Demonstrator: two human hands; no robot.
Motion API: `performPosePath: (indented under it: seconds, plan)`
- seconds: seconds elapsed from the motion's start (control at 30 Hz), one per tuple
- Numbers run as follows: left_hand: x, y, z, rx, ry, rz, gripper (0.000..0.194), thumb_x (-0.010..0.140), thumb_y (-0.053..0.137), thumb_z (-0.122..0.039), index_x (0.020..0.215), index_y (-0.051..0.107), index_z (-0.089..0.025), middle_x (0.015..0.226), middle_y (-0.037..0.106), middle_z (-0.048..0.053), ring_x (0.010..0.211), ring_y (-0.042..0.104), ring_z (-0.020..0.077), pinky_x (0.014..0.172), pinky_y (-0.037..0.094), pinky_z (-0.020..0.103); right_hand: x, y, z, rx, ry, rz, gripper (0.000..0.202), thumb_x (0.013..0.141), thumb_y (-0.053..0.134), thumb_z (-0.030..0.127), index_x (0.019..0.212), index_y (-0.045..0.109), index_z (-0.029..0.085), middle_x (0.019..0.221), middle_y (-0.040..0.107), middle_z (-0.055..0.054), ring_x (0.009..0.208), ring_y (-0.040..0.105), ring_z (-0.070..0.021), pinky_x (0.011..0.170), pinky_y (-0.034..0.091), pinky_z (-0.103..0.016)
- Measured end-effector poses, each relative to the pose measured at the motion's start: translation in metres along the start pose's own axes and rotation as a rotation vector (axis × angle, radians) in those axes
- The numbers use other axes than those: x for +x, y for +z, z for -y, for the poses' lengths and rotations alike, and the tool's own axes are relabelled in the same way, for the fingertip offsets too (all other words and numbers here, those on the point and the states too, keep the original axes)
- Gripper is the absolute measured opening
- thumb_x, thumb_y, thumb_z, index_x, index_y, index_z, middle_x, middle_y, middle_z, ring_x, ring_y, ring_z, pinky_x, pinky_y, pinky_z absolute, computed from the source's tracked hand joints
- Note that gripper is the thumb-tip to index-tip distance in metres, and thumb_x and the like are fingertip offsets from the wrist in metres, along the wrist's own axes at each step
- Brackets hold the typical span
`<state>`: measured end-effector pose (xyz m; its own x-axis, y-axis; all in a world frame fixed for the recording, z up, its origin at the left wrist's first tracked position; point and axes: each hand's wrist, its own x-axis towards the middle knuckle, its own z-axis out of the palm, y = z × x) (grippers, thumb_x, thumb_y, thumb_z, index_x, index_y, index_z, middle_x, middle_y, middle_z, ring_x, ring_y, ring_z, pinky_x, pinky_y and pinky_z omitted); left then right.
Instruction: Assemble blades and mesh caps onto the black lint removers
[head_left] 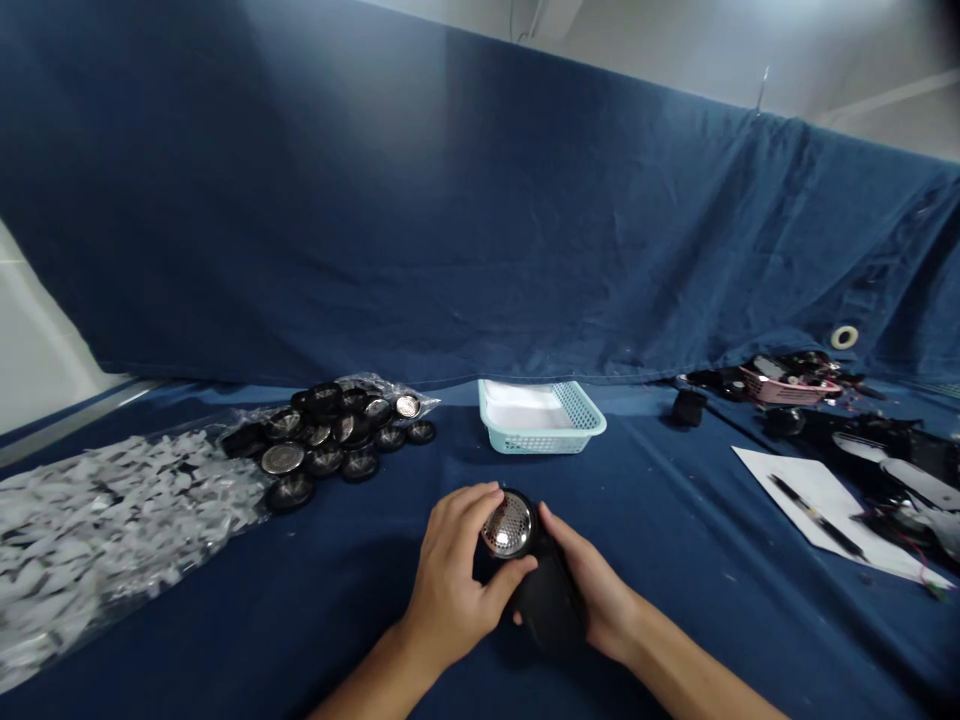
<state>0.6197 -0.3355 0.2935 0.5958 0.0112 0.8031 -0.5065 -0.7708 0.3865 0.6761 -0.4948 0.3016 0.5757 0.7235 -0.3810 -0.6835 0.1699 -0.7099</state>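
Note:
A black fabric shaver (551,600) with a round, shiny perforated metal head (510,526) is held between my two hands, low in the middle of the view. My right hand (600,590) wraps around the black body from the right side. On the left, the fingers and thumb of my left hand (457,570) grip the rim of the metal head. The head sits at the far end of the body, tilted up towards me. Whether it is fully seated cannot be made out. My palms hide part of the body.
A heap of black round head covers with metal mesh (322,440) lies to the left. Beside it is a clear bag of white pieces (127,530). A light-blue basket (544,440) stands ahead. To the right are paper (795,500), a pen (817,515) and a pink basket (787,390).

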Motion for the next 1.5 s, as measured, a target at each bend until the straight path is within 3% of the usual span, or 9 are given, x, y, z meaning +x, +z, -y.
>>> performPosePath:
  seconds: [0.13, 0.33, 0.57, 0.87, 1.1, 1.23, 1.4, 1.5]
  plan:
    - [0.0, 0.0, -0.001, 0.007, -0.005, -0.016, 0.06, 0.077, 0.072, -0.03, 0.129, 0.043, -0.02, 0.121, 0.054, 0.012, 0.114, 0.051, 0.0282, 0.095, 0.046, 0.045, -0.007, 0.011, 0.001, -0.121, -0.16, -0.064, 0.05, 0.086, 0.053, 0.06, 0.106, 0.064, 0.016, 0.068, 0.069, -0.005, 0.05, 0.062, -0.0155, 0.047, 0.053, -0.025]
    - [0.0, 0.0, 0.001, 0.012, -0.027, 0.033, 0.061, 0.079, 0.071, -0.027, 0.131, 0.039, -0.022, 0.124, 0.052, 0.012, 0.117, 0.049, 0.0276, 0.098, 0.045, 0.046, -0.01, 0.012, 0.001, -0.225, -0.37, -0.096, 0.043, 0.086, 0.059, 0.053, 0.121, 0.059, 0.027, 0.105, 0.067, -0.005, 0.079, 0.064, -0.0186, 0.06, 0.053, -0.028]
    - [-0.001, 0.003, 0.013, 0.006, -0.143, 0.166, 0.061, 0.084, 0.065, -0.025, 0.137, 0.035, -0.029, 0.13, 0.047, 0.009, 0.121, 0.047, 0.0254, 0.102, 0.043, 0.045, -0.005, -0.001, 0.002, -0.251, -0.395, -0.175, 0.045, 0.09, 0.053, 0.051, 0.131, 0.052, 0.034, 0.12, 0.062, -0.003, 0.095, 0.059, -0.0218, 0.075, 0.048, -0.033]
    - [-0.003, 0.008, 0.026, 0.064, -0.37, 0.156, 0.072, 0.075, 0.064, -0.008, 0.137, 0.034, -0.029, 0.127, 0.048, 0.007, 0.118, 0.051, 0.0254, 0.099, 0.045, 0.042, -0.002, -0.004, 0.007, -0.263, -0.498, -0.149, 0.05, 0.081, 0.066, 0.028, 0.129, 0.055, 0.032, 0.124, 0.061, -0.002, 0.121, 0.049, -0.0235, 0.105, 0.029, -0.037]
    - [-0.003, 0.008, 0.037, 0.159, -0.409, 0.197, 0.072, 0.069, 0.055, -0.001, 0.135, 0.038, -0.022, 0.118, 0.059, 0.011, 0.11, 0.057, 0.028, 0.093, 0.045, 0.045, -0.004, -0.002, 0.006, -0.246, -0.508, -0.074, 0.04, 0.081, 0.067, 0.029, 0.12, 0.062, 0.027, 0.119, 0.063, -0.006, 0.111, 0.054, -0.0242, 0.092, 0.04, -0.036]
    - [-0.002, 0.006, 0.038, 0.099, -0.488, 0.185, 0.071, 0.067, 0.055, -0.001, 0.133, 0.04, -0.022, 0.119, 0.061, 0.01, 0.109, 0.06, 0.0264, 0.091, 0.046, 0.04, -0.003, -0.003, 0.004, -0.277, -0.499, -0.127, 0.039, 0.079, 0.07, 0.028, 0.118, 0.062, 0.028, 0.12, 0.06, -0.005, 0.107, 0.056, -0.0224, 0.089, 0.042, -0.035]
    - [0.007, -0.001, 0.034, -0.011, -0.744, 0.165, 0.073, 0.066, 0.069, -0.018, 0.131, 0.037, -0.021, 0.08, 0.069, 0.0, 0.074, 0.069, 0.0221, 0.066, 0.049, 0.029, -0.002, -0.001, 0.003, -0.304, -0.518, -0.105, 0.036, 0.084, 0.065, 0.039, 0.116, 0.062, 0.023, 0.108, 0.059, -0.007, 0.094, 0.058, -0.0225, 0.073, 0.05, -0.035]
    - [0.01, -0.004, 0.031, -0.061, -0.765, 0.122, 0.056, 0.068, 0.072, -0.031, 0.116, 0.045, -0.022, 0.081, 0.069, 0.0, 0.075, 0.069, 0.0216, 0.066, 0.049, 0.028, -0.002, 0.002, 0.003, -0.389, -0.617, -0.102, 0.037, 0.083, 0.067, 0.039, 0.116, 0.062, 0.024, 0.108, 0.059, -0.007, 0.085, 0.059, -0.0203, 0.072, 0.05, -0.035]
